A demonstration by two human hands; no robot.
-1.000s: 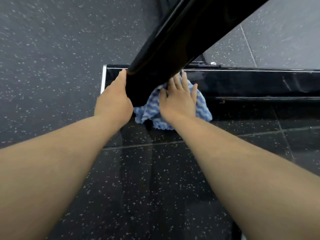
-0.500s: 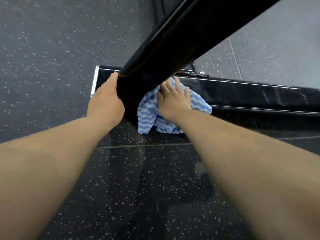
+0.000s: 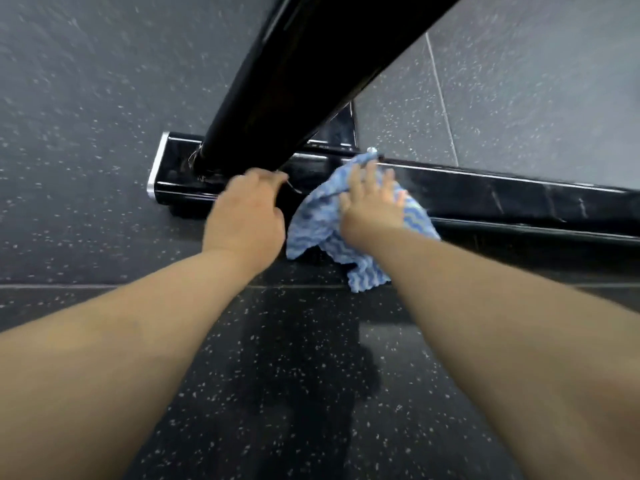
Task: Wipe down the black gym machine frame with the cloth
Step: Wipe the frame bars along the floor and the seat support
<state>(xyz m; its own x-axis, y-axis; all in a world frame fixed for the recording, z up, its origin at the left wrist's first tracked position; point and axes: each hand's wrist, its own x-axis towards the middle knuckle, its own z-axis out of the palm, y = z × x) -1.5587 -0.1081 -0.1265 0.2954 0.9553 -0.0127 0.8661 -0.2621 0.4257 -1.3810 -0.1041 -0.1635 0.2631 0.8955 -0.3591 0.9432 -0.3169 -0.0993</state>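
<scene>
The black gym machine frame has a thick glossy slanted post [image 3: 311, 64] that meets a low horizontal base bar [image 3: 519, 199] on the floor. A blue-and-white wavy-striped cloth [image 3: 311, 230] lies over the base bar just right of the post's foot, one corner hanging down to the floor. My right hand [image 3: 372, 202] presses the cloth onto the bar with spread, straight fingers. My left hand [image 3: 246, 209] is blurred at the foot of the post. Its fingers bend loosely against the bar and hold nothing that I can see.
Dark speckled rubber floor [image 3: 86, 98] surrounds the frame, with a tile seam running across in front of the bar. A chrome end cap [image 3: 157, 168] closes the bar's left end. A small bolt head [image 3: 371, 149] sits on the bar above the cloth.
My right hand slid the cloth rightward from the foot of the post onto the base bar. My left hand left the side of the post and dropped lower to its foot.
</scene>
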